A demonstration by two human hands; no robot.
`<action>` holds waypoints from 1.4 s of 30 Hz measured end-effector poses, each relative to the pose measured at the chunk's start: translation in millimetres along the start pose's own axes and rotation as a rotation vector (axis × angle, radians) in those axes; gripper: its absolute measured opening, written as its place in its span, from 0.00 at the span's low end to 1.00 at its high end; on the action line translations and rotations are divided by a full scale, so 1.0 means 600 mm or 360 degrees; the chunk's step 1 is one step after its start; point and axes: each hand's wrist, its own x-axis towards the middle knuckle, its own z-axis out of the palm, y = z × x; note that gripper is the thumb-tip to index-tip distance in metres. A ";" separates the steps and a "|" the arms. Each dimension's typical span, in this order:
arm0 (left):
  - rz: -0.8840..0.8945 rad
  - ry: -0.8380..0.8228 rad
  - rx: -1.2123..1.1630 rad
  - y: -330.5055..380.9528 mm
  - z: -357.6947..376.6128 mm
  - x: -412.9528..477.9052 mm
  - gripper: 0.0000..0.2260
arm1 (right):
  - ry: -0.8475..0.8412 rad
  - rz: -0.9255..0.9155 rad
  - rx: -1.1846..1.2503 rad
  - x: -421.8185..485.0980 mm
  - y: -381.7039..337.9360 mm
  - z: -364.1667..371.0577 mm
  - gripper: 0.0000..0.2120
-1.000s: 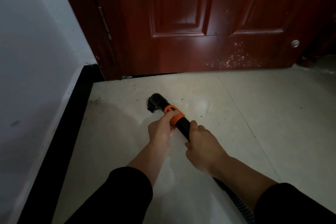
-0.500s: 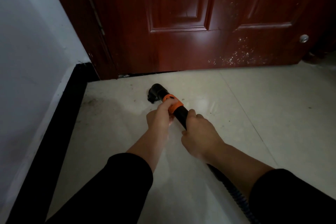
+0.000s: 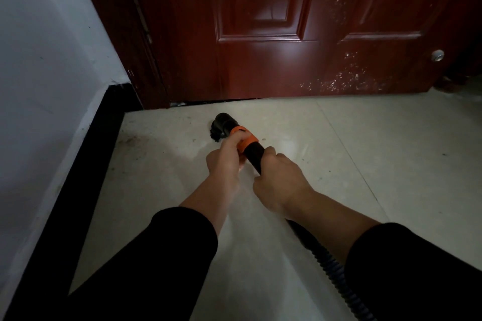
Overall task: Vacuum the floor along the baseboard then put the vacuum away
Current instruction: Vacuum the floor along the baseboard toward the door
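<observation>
Leftmost, a pale wall (image 3: 39,60) meets the floor (image 3: 391,177) along a black baseboard (image 3: 78,177), which runs away toward the corner by a dark red door (image 3: 260,34). Dark specks of dirt (image 3: 130,139) lie on the light tiles just beside the baseboard near that corner. To their right the vacuum's nozzle (image 3: 223,125) rests on the floor, near the gap under the door and apart from the baseboard. It is a short black elbow with a bristly black rim at its floor end. Behind it sits a bright orange collar (image 3: 245,139), then a smooth black tube (image 3: 254,155).

The left hand (image 3: 225,161) grips the wand from its left side at the orange collar, fingers curled round it. Just to the right and nearer the person, the right hand (image 3: 280,185) wraps round the black tube, knuckles up and fingers closed on it. The two hands are close together, with a short stretch of tube showing between them. Below the right hand a ribbed black hose (image 3: 331,268) runs to the lower right, passing beneath the right forearm. Both forearms are bare up to black sleeves (image 3: 169,255).

Far right, a small round metal fitting (image 3: 437,55) sits low on the door, above pale scuffs (image 3: 344,78).
</observation>
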 end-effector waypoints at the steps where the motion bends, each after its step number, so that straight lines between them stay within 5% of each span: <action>1: -0.0001 -0.0001 0.0012 -0.003 -0.003 -0.001 0.11 | -0.0001 0.0001 0.0012 -0.005 0.001 0.002 0.20; 42: 0.0097 0.0337 0.0082 0.041 -0.241 -0.057 0.15 | -0.0201 -0.0211 0.0175 -0.108 -0.156 0.115 0.18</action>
